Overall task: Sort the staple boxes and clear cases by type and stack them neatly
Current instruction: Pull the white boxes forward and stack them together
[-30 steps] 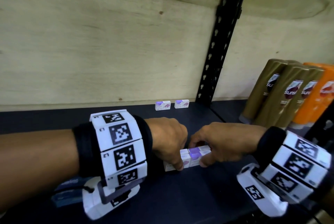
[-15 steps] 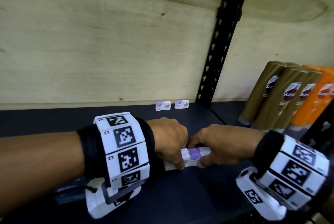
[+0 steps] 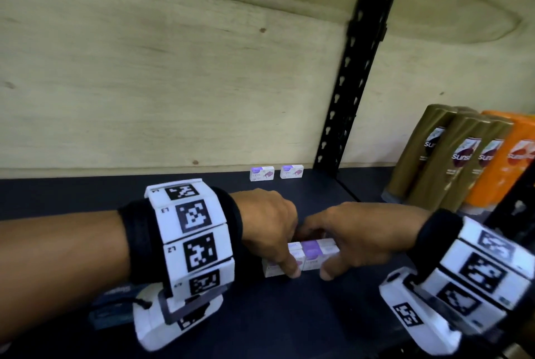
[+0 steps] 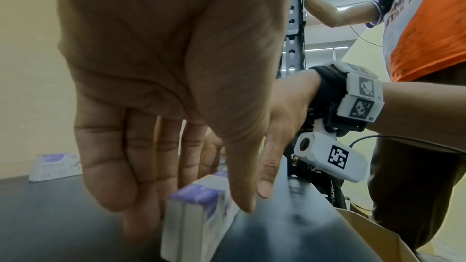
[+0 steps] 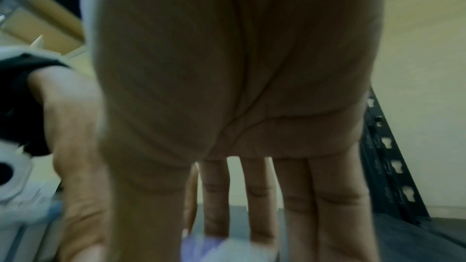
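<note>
A short row of white-and-purple staple boxes lies on the dark shelf between my two hands. My left hand pinches the row's left end, thumb on the near side. In the left wrist view the fingers reach down behind the boxes. My right hand grips the right end, thumb in front and fingers over the top. The right wrist view shows the boxes only as a blur under the fingertips. Two more staple boxes stand against the back wall. No clear cases are in view.
A black slotted upright divides the shelf at the back. Gold and orange shampoo bottles stand to the right. A cardboard box sits below the shelf edge, and another person in an orange shirt stands nearby.
Both hands stay clamped on the row of staple boxes in nearly the same spot; the row sits a little flatter on the shelf.
</note>
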Available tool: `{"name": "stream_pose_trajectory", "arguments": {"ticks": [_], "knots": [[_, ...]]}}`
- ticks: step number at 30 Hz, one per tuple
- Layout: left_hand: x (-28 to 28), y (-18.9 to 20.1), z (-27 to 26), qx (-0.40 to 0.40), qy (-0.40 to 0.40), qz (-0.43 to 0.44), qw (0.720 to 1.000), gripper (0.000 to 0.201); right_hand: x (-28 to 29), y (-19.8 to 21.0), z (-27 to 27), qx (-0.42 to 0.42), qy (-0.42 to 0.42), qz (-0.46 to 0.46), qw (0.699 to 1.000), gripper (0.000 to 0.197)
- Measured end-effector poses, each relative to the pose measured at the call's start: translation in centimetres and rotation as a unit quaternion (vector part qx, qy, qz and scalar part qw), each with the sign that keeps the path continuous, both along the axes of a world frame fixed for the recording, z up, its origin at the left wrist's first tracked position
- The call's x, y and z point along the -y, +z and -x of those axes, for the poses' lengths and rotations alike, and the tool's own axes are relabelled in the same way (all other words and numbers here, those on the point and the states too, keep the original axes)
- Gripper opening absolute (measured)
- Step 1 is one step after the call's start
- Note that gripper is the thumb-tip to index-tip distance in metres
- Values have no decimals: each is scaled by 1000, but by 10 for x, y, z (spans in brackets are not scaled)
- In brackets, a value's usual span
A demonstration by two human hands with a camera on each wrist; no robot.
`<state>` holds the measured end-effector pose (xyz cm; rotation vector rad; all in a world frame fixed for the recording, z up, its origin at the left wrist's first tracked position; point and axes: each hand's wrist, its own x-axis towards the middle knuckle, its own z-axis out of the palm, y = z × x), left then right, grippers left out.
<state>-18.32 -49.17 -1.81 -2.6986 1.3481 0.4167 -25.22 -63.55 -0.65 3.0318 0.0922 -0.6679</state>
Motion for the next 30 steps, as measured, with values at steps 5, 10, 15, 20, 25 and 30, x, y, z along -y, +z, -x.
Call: {"name": "stream_pose_trajectory", "arguments": {"ticks": [5,10,15,20,25,30], "knots": [[-4,14,-23,-16,24,26,999,52,9,24,-7,-30,-47,-30,998,66],[3,29,-54,30,47,42,998,53,22,38,-38,14,-77,-76,994,48],[15,29,-98,88,66,41,993,56,40,32,-94,108,-97,-41,989,36],[26,18,-138,114,98,26,988,59,53,20,-137,130,-111,29,985,44],[37,6,-161,104,100,1,989,57,59,10,-169,101,-104,58,988,52],[48,0,-168,76,82,2,994,37,63,2,-192,63,-97,70,991,44]]}}
